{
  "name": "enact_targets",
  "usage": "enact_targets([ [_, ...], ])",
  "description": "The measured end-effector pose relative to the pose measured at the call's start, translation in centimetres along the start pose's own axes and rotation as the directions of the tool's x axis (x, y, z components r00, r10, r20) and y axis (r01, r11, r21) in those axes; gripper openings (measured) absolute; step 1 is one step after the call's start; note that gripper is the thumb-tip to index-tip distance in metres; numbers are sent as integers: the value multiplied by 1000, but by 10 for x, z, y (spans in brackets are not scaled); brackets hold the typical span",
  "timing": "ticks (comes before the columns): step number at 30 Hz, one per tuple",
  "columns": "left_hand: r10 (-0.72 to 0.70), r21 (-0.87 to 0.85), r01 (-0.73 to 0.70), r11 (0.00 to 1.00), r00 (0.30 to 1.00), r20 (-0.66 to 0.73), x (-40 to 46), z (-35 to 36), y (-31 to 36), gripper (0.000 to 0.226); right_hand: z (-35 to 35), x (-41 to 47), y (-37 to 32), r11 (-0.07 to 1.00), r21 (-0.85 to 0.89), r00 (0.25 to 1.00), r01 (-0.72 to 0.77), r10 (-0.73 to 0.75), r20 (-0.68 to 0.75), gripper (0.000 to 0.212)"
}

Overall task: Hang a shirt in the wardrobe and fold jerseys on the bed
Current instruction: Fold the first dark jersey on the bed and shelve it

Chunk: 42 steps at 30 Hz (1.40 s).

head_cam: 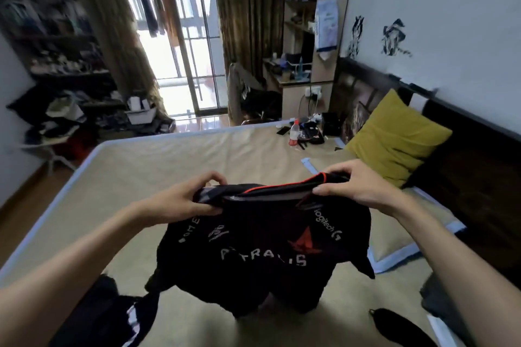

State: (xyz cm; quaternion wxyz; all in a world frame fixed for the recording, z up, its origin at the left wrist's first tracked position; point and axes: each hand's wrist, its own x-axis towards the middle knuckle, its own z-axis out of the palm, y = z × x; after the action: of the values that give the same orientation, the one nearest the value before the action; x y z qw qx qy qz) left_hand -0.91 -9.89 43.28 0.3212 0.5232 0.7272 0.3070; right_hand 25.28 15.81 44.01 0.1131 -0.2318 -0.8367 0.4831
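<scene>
A black jersey [262,251] with white lettering and a red star logo hangs in front of me above the bed [169,172]. My left hand [186,198] grips its left shoulder part. My right hand [355,187] pinches the right shoulder near the red-edged collar. The jersey's lower part droops down toward the tan mattress cover. Another dark garment with white stripes [112,315] lies at the bed's near left corner. A further dark cloth [400,327] lies at the near right.
A mustard pillow [394,138] leans on the dark headboard [465,149] at right. A plastic bottle [294,132] and dark small items sit at the bed's far edge. Beyond are a desk [296,79], curtains and a cluttered shelf [50,36] at left.
</scene>
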Motion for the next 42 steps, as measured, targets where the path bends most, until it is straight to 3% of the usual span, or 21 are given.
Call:
enact_targets([
  [3,8,-104,-8,995,1000,7,-27,-5,26,30,-3,-25,-18,996,83,999,25,-22,-34,13],
  [6,-23,-90,24,996,1000,11,-51,5,48,18,9,-52,-34,979,197,998,40,-30,-52,9],
  [8,15,-36,-18,999,997,-79,-64,15,57,7,20,-68,-46,963,261,989,71,-34,-145,8],
  [10,40,-66,-55,996,978,-206,-77,24,65,24,31,-84,-61,958,266,968,104,-36,-249,10],
  [13,138,27,-139,990,904,-404,-98,23,70,29,41,-107,-84,981,79,909,177,-132,-396,15],
  [15,222,141,-176,974,859,-462,-109,19,68,25,45,-122,-99,979,7,865,206,-178,-470,16],
  [20,313,208,-233,950,714,-626,-133,19,81,18,60,-141,-122,967,91,811,236,-144,-567,19],
  [22,367,276,-244,929,690,-624,-139,16,88,17,69,-142,-131,968,103,805,228,-128,-579,22],
  [25,397,335,-242,911,735,-549,-145,11,98,17,81,-143,-151,975,23,803,222,-170,-571,23],
  [29,180,57,-172,983,893,-412,-160,3,102,31,82,-146,-159,961,-228,755,159,-267,-599,26],
  [32,139,-11,-150,989,942,-306,-170,-1,92,31,80,-151,-152,971,-211,787,116,-219,-577,36],
  [34,147,20,-149,989,936,-320,-171,0,86,29,86,-155,-151,988,-79,856,131,-153,-493,39],
  [37,215,277,-107,955,892,-398,-169,3,80,23,100,-157,-160,978,150,930,145,-83,-358,34],
  [39,282,421,-82,903,853,-438,-173,2,79,15,105,-155,-166,989,40,925,140,-116,-362,32],
  [42,336,488,-76,870,815,-472,-181,-7,80,14,105,-153,-167,948,-291,883,129,-244,-402,31],
])
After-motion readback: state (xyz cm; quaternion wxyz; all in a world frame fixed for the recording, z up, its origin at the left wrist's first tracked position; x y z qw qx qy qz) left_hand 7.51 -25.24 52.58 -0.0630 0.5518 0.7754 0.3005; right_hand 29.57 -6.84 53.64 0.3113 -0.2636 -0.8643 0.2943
